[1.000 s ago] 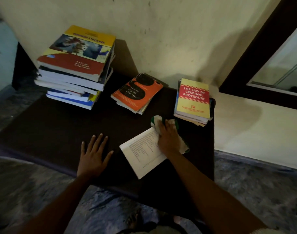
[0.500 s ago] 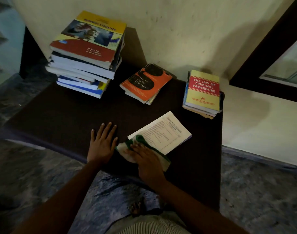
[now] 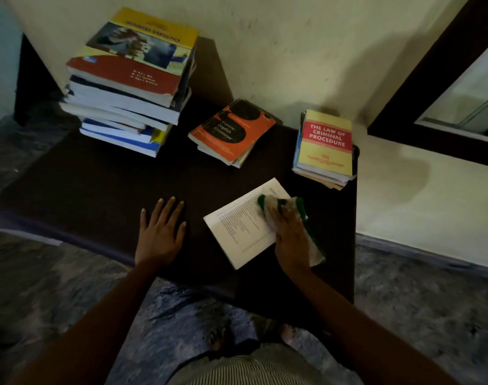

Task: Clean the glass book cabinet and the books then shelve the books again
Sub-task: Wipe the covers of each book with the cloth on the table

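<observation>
A white book (image 3: 237,229) with printed lines on its cover lies flat on the dark table (image 3: 84,195), near the front right. My right hand (image 3: 290,234) lies flat on a green and white cloth (image 3: 299,204) and presses it onto the book's right part. The cloth sticks out beyond my fingertips and along the outer side of my hand. My left hand (image 3: 161,232) rests palm down on the table, fingers spread, left of the book and apart from it.
A tall stack of books (image 3: 131,79) stands at the back left. An orange grammar book (image 3: 231,132) on a small pile lies mid-back, and a yellow law book (image 3: 324,143) tops a pile at back right. The dark-framed glass cabinet (image 3: 420,87) is at upper right.
My right hand has slid the cloth from the book's near left corner to its far right part. The left hand has stayed flat on the table.
</observation>
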Available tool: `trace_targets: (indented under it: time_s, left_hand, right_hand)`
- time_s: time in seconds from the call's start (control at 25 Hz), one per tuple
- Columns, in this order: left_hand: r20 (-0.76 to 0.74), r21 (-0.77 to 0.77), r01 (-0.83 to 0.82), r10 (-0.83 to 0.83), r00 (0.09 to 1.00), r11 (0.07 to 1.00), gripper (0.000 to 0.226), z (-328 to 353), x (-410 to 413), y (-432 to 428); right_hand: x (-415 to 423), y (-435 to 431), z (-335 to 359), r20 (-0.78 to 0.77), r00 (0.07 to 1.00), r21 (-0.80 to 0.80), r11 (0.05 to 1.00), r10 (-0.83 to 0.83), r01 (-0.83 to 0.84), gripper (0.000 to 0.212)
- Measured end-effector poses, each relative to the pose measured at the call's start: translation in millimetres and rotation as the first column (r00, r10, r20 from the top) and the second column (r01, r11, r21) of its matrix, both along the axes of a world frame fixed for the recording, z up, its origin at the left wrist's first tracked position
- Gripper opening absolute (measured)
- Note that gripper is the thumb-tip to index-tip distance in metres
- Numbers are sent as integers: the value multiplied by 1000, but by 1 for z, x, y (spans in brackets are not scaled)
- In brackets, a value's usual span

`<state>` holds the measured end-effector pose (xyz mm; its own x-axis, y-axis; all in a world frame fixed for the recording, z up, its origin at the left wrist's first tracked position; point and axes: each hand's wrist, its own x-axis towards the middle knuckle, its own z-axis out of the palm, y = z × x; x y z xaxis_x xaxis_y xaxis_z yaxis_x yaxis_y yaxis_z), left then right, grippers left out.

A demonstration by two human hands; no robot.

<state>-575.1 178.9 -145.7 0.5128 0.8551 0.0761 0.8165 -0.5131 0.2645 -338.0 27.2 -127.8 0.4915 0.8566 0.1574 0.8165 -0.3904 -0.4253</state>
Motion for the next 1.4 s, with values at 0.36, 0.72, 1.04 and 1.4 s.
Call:
trace_targets:
  time_s: [0.36, 0.72, 1.04, 1.4]
  left_hand:
    - [66, -40, -11, 13, 998, 999, 72, 5, 2, -5]
    - [-144, -35, 397, -398, 906, 917, 80, 25, 109, -93]
    - [-359, -126, 461, -474, 804, 878, 64, 58, 125, -84]
    - [718, -614, 343, 323, 617, 711, 23, 177, 142, -64]
  right_hand:
    - [-80, -52, -10, 34, 843, 23, 842, 537, -538, 49]
    - [15, -102, 45, -326, 943, 224, 963, -71, 150, 53]
    - [29, -102, 63, -408, 908, 276, 934, -98, 225, 62]
    - [99, -79, 95, -447, 894, 369, 902, -40, 225, 56]
